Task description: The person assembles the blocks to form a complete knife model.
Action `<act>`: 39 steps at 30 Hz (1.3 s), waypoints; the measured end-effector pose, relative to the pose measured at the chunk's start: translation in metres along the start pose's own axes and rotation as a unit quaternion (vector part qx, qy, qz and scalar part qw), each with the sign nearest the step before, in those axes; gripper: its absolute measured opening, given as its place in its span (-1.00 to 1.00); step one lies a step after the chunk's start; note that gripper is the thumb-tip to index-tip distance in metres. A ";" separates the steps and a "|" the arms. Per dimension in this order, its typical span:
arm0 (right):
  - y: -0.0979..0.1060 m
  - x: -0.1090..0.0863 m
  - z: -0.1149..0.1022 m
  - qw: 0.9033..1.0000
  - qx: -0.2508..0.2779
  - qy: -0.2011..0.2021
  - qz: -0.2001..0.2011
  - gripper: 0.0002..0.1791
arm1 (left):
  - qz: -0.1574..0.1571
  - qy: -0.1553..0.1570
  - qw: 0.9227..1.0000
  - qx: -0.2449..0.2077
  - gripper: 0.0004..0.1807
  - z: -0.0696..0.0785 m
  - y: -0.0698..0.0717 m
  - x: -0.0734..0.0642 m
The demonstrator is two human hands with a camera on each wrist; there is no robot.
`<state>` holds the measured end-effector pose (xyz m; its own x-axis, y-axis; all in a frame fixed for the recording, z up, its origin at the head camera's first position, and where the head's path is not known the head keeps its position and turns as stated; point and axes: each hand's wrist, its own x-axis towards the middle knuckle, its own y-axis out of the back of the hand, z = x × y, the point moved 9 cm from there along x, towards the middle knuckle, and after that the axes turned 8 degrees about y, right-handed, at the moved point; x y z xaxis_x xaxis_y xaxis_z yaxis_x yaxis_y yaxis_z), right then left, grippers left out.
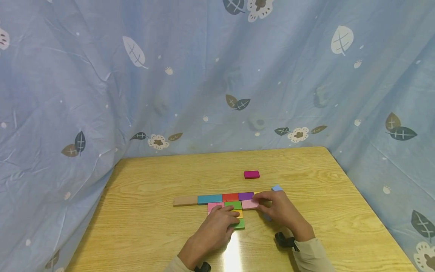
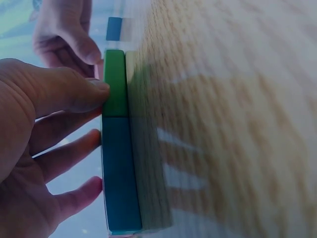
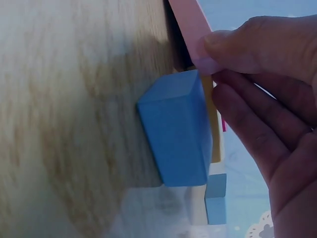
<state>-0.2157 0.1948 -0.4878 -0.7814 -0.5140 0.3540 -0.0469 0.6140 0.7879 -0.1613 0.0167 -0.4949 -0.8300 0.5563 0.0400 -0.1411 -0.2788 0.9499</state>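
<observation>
My right hand pinches the right end of a light pink block between thumb and fingers; the right wrist view shows the thumb on that pink block. My left hand rests over the stacked rows, its fingers touching a green block, an orange block and a lower green block. In the left wrist view its thumb presses the near green block, beside a blue block. Above lie tan, blue, red and purple blocks end to end.
A magenta block lies alone farther back on the wooden table. One light blue block is just beyond my right hand, and another blue block sits beneath it. A patterned curtain hangs around the table.
</observation>
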 end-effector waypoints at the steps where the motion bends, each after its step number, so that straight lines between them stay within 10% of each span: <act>1: 0.000 0.001 0.000 1.000 -0.003 0.000 -0.003 -0.71 | 0.000 0.001 1.000 -0.002 -0.72 0.000 0.000 0.000; 25: -0.004 0.005 -0.007 0.999 -0.043 0.027 -0.006 -0.68 | 0.010 -0.005 1.000 -0.007 -0.72 0.000 0.001 0.000; 39: 0.001 0.002 -0.001 1.000 0.031 -0.005 0.004 -0.75 | 0.012 -0.012 1.000 -0.010 -0.73 0.000 0.000 0.000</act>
<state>-0.2164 0.1940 -0.4854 -0.7881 -0.5031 0.3547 -0.0787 0.6538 0.7526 -0.1609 0.0170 -0.4949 -0.8206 0.5673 0.0696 -0.1322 -0.3069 0.9425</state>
